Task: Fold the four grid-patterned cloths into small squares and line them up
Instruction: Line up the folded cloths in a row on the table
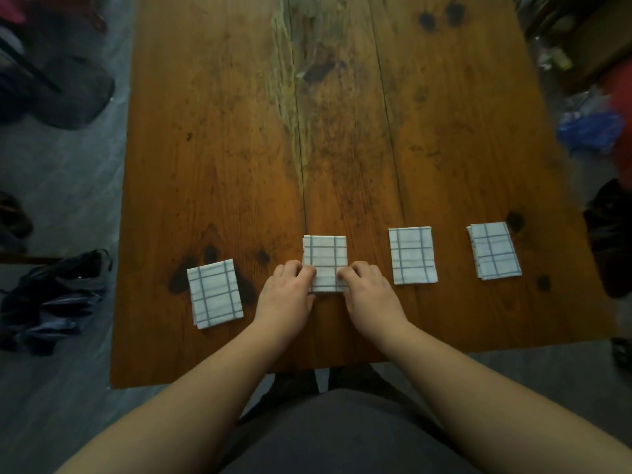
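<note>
- Four folded grid-patterned cloths are lying flat in a row across the near part of the wooden table (239,131), each one apart from its neighbour
- The far-left cloth (214,294) is sitting nearer the front edge of the table than the other three and is lying slightly turned, with its grid lines running askew to the table boards
- The second cloth (325,256) is lying beside the centre seam of the table, between the two hands, with its far half showing uncovered
- The left hand (289,289) is gripping the near left edge of the second cloth, with its fingers curled and the fingertips bearing on the top face of the cloth
- The right hand (371,290) is gripping the near right edge of the same cloth in a mirrored hold, fingers curled inward; whether the thumbs are reaching under the cloth cannot be told
- The third cloth (413,256) is lying near the right hand but apart from it
- The fourth cloth (495,251) is lying furthest right, near the right edge of the table, slightly turned, with a lower layer showing along its left side
- A dark bag (51,295) is lying on the grey floor (68,172) left of the table, and a blue crumpled item (588,130) is lying to the right of the table
</note>
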Available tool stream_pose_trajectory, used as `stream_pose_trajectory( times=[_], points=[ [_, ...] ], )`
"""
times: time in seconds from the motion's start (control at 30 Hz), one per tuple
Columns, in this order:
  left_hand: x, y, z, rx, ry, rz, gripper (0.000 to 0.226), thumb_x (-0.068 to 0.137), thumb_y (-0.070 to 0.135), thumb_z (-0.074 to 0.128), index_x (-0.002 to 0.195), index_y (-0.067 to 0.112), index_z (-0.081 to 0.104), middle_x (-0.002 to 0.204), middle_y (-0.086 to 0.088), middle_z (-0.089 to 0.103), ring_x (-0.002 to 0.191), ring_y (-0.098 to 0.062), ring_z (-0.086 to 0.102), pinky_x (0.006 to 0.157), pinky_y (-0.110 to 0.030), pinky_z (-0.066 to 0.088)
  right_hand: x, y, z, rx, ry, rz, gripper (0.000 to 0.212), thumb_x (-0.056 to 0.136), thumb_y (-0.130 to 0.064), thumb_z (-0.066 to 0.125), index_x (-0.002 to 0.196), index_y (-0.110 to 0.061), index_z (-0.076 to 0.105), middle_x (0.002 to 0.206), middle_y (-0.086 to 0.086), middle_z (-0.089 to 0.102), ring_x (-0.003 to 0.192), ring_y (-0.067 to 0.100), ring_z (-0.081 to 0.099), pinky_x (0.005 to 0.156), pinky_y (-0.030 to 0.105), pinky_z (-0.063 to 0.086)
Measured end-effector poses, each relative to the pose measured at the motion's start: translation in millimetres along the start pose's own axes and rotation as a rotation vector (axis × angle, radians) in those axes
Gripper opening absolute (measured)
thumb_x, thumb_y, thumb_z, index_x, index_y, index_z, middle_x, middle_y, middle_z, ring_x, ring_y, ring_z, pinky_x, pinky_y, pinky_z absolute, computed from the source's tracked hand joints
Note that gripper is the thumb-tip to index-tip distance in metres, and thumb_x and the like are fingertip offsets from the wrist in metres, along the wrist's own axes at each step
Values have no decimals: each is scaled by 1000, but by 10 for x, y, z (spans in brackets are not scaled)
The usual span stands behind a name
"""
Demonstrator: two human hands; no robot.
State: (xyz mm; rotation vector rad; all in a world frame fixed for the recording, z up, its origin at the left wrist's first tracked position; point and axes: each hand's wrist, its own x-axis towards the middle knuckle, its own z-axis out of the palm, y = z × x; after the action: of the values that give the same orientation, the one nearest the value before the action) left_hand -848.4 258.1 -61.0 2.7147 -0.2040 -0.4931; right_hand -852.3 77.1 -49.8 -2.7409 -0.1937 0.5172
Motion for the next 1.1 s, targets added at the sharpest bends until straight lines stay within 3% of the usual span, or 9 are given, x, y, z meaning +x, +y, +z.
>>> stream_pose_trajectory(
  times=[1.1],
  points=[
    [81,-5,-35,21,3,42,39,98,33,58,136,28,51,138,4,51,124,-16,46,104,-32,43,84,78,-57,15,-2,21,31,97,-23,53,128,-27,53,131,-6,51,115,13,46,97,31,45]
  ],
)
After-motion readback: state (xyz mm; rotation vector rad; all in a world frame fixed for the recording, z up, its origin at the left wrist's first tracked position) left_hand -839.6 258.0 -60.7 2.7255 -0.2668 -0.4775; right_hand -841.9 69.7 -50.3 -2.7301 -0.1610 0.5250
